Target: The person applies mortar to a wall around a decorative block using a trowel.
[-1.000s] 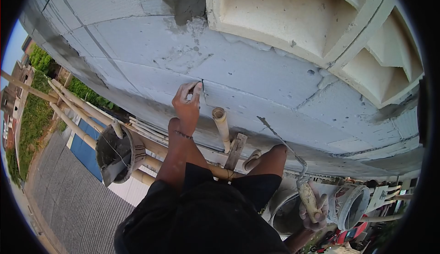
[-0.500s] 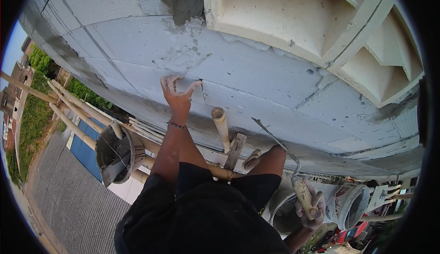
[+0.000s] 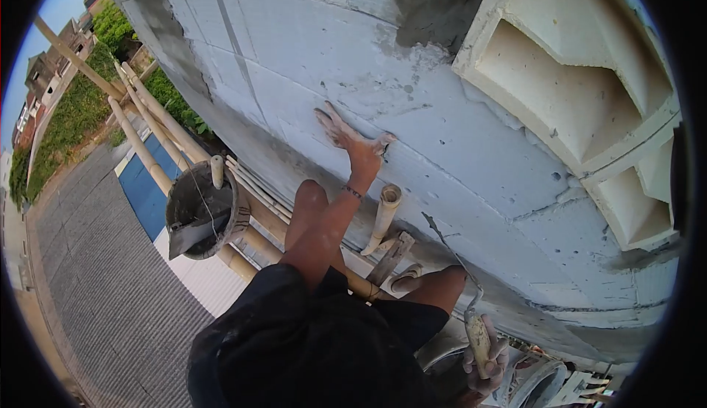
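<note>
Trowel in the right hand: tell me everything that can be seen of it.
The trowel has a pale, mortar-smeared handle, seemingly wood, gripped in the right hand at the lower right. From the handle a thin metal shank bends up into a narrow grey blade, seen nearly edge-on, slanting up and left toward the wall. Whether its tip touches the wall cannot be told. Only the hand plainly touches it.

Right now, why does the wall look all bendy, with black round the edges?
Head view: a fisheye lens curves the wall and leaves a black ring at the edges; daylight is even, with shade only inside the vent block; the left hand looks sharp, while the right hand with its trowel near the rim looks squashed.
</note>
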The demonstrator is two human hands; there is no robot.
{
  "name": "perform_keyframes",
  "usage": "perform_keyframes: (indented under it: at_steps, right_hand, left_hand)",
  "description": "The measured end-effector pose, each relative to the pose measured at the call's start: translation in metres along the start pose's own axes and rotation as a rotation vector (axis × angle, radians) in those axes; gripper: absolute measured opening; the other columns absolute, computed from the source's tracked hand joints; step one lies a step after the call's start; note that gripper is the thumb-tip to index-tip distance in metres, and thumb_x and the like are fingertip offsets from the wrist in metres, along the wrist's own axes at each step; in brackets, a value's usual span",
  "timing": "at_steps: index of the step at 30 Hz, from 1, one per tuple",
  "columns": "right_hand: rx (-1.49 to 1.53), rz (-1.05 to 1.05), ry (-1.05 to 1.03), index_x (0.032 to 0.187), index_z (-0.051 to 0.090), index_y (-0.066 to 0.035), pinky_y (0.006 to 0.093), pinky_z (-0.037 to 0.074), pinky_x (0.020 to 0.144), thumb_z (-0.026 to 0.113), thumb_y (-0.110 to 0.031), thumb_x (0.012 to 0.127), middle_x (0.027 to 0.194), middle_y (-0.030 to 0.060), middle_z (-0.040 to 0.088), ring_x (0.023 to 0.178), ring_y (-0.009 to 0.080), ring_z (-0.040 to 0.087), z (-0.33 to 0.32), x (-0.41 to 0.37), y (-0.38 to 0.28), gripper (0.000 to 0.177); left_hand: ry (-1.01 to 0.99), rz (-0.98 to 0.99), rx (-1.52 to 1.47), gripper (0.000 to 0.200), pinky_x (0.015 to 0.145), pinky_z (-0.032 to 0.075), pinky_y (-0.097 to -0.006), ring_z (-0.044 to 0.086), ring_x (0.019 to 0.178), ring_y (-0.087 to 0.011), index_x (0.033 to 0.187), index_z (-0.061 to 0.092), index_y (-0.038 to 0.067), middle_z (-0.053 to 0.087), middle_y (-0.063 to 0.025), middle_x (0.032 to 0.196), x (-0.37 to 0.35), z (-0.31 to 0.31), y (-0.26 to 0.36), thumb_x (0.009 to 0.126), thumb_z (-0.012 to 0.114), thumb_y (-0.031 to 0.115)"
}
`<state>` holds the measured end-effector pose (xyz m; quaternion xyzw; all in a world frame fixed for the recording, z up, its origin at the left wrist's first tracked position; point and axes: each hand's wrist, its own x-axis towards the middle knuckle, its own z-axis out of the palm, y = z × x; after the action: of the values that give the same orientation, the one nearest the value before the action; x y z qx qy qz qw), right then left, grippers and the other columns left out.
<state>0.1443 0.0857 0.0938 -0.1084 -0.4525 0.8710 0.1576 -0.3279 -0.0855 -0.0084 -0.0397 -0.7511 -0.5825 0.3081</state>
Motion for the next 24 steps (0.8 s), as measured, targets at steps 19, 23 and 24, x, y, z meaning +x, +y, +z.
perform_keyframes:
  at_steps: [19,23,24]
  right_hand:
    - [-0.007,0.032,0.053,0.09,0.051,-0.004,0.0268,0.049,0.049,0.069,-0.013,0.084,0.151,0.0359,0.035,0.073,0.0264,0.065,0.001,-0.008,-0.004,0.021]
    - [-0.022,0.062,0.009,0.091,0.051,-0.004,0.0269,0.049,0.049,0.068,-0.013,0.084,0.15,0.0362,0.035,0.074,0.0265,0.065,0.005,0.006,-0.003,0.02]
    - [-0.022,0.067,0.004,0.091,0.052,-0.004,0.027,0.049,0.049,0.068,-0.013,0.084,0.15,0.0362,0.035,0.074,0.0266,0.065,0.006,0.008,-0.003,0.02]
  left_hand:
    - [0.387,-0.253,0.092,0.076,0.116,0.008,-0.0585,0.013,0.147,-0.0449,0.158,0.008,0.0,0.007,-0.0308,0.16,0.029,-0.004,-0.009,0.106,0.033,0.05]
    - [0.471,-0.124,0.196,0.069,0.115,0.01,-0.0585,0.017,0.144,-0.0455,0.157,0.012,-0.002,0.008,-0.03,0.16,0.041,0.004,-0.002,0.108,0.028,0.044]
    - [0.448,-0.126,0.204,0.067,0.115,0.011,-0.0588,0.017,0.144,-0.0452,0.157,0.013,-0.002,0.008,-0.0295,0.16,0.033,0.005,0.0,0.108,0.028,0.042]
